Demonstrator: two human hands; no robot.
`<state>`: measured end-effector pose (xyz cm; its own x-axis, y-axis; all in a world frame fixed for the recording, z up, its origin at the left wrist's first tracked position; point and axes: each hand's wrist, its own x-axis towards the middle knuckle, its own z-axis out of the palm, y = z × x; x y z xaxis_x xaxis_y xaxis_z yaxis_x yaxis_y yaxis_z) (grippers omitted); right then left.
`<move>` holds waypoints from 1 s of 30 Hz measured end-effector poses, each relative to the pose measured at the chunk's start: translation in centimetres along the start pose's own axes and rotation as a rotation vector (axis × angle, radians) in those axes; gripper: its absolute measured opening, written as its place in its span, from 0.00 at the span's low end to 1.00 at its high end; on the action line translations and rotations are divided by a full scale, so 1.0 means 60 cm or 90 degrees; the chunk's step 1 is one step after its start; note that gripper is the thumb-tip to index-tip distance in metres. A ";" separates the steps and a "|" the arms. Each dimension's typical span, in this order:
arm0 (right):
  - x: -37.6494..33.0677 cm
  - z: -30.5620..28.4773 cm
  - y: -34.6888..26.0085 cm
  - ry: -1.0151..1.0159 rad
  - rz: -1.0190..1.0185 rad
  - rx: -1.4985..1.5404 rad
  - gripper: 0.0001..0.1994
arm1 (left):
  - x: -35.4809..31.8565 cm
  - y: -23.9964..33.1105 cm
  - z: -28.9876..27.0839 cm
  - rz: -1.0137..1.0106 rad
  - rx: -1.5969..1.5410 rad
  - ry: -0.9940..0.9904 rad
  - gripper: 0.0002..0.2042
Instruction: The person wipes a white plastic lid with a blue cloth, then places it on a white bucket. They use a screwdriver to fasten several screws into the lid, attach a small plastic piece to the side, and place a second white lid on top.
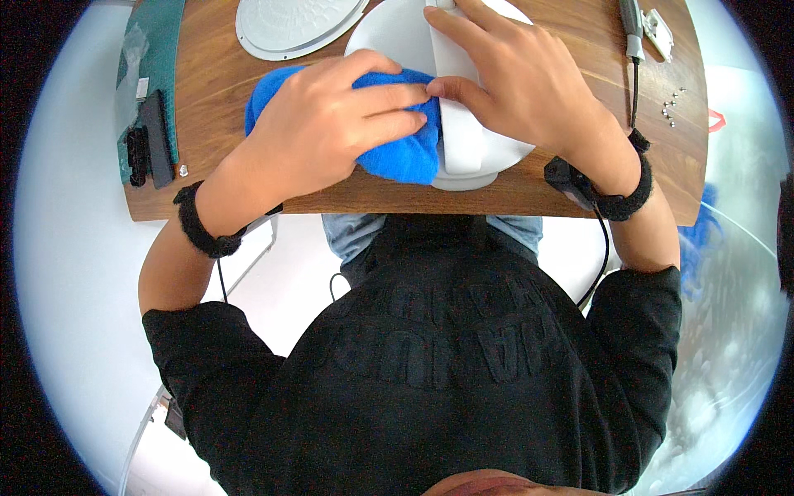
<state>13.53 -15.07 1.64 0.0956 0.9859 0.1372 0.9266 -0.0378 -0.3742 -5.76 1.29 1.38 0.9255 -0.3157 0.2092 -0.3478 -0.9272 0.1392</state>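
A blue cloth (389, 149) is pressed down by the left hand (331, 124), which is spread over it with the fingers (389, 112) curled into the fabric, so the cloth is gripped and held flat against the round white appliance (389, 37) at the near edge of the wooden bench (207, 91). The cloth is seen bunched under the palm, one corner showing past the knuckles to the left and its lower edge hanging close to the bench rim. The white appliance is steadied by the right hand (513, 83): the raised white bar (459, 124) running across its middle is pinched between thumb and fingers, the thumb tip touching the cloth's right edge. Both wrists are wrapped in black bands, and a black cable (605, 248) is trailed down from the right one.

Further back, a pale round cover (289, 29) is laid just beside the appliance, apart from the hands. At the left end of the bench a green mat (161, 41) is spread, with a black block-shaped piece (155, 136) resting on it. At the right end a screwdriver (633, 25) and a few small screws (672, 106) are scattered, well apart from the cloth
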 end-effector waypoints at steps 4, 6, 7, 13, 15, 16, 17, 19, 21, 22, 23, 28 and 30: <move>0.003 0.001 0.001 -0.038 0.032 -0.039 0.34 | 0.005 -0.054 0.005 -0.061 0.121 0.032 0.19; 0.004 0.000 0.000 -0.052 0.037 -0.043 0.35 | 0.011 -0.083 -0.001 -0.119 0.131 0.013 0.29; 0.004 0.000 0.001 -0.050 0.033 -0.042 0.35 | 0.013 -0.092 0.001 -0.128 0.139 0.024 0.29; -0.001 0.009 0.001 0.000 0.001 -0.016 0.34 | -0.011 -0.082 0.007 -0.102 0.114 0.023 0.28; 0.001 0.005 0.000 -0.006 0.011 0.000 0.33 | -0.023 -0.050 -0.001 -0.070 0.071 0.009 0.23; 0.001 -0.002 -0.005 -0.017 0.019 0.015 0.33 | -0.028 -0.028 -0.005 -0.068 0.051 0.003 0.22; 0.001 -0.005 -0.008 -0.029 0.028 0.030 0.33 | -0.027 -0.008 -0.013 -0.057 0.036 -0.001 0.18; 0.000 0.004 -0.003 -0.010 0.023 0.024 0.32 | -0.039 0.017 -0.013 -0.048 -0.004 -0.006 0.15; 0.000 0.008 -0.001 -0.006 0.024 0.017 0.32 | -0.040 0.038 -0.012 -0.047 -0.025 0.002 0.14; 0.000 0.008 -0.001 -0.012 0.027 0.013 0.32 | -0.038 0.047 -0.011 -0.047 -0.035 0.008 0.13; 0.000 0.007 -0.002 -0.018 0.031 0.008 0.32 | -0.036 0.055 -0.007 -0.046 -0.040 0.013 0.13; -0.003 0.003 0.000 -0.022 0.018 0.027 0.32 | -0.039 0.067 0.000 -0.031 -0.047 0.026 0.12; -0.003 0.004 0.001 -0.009 0.012 0.028 0.31 | -0.048 0.058 -0.006 -0.019 -0.042 0.014 0.11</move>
<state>13.48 -15.24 1.40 0.1075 0.9873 0.1170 0.9075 -0.0493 -0.4172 -9.68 -0.94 1.61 0.9323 -0.2834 0.2248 -0.3303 -0.9203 0.2097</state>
